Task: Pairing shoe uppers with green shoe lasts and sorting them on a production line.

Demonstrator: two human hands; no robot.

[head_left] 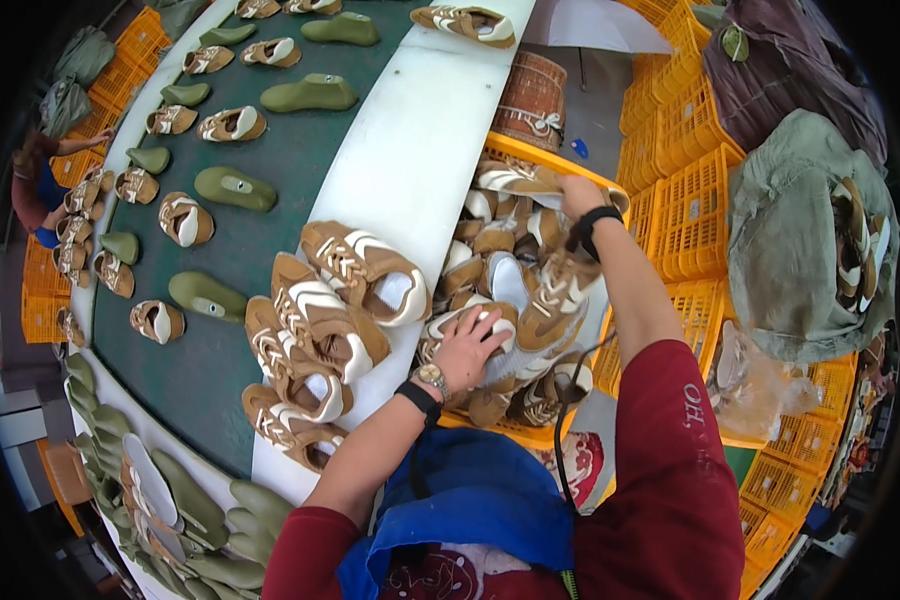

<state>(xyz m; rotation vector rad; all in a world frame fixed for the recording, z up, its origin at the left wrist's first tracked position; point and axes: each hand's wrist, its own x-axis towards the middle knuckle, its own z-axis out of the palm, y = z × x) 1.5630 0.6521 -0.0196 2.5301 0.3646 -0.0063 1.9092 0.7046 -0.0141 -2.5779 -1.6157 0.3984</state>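
In front of me stands a yellow crate (610, 178) filled with brown-and-white sneakers. My left hand (467, 350), with a watch and a black band at its wrist, lies over a sneaker (502, 318) at the crate's left side, its fingers spread. At the far end, my right hand (578, 198) is curled on another sneaker (515, 178) lying along the crate wall; its fingertips are partly hidden. Between the hands, a brown sneaker (552, 300) rests on the heap, slightly blurred. Several sneakers (315, 310) are grouped on the white table ledge left of the crate.
Left of the ledge, a green belt (230, 390) carries rows of sneakers and olive shoe lasts (235, 188). More lasts (195, 500) pile up at lower left. Stacked yellow crates (690, 235) line the right, some under grey cloth (795, 240). Another person (40, 185) stands across the belt.
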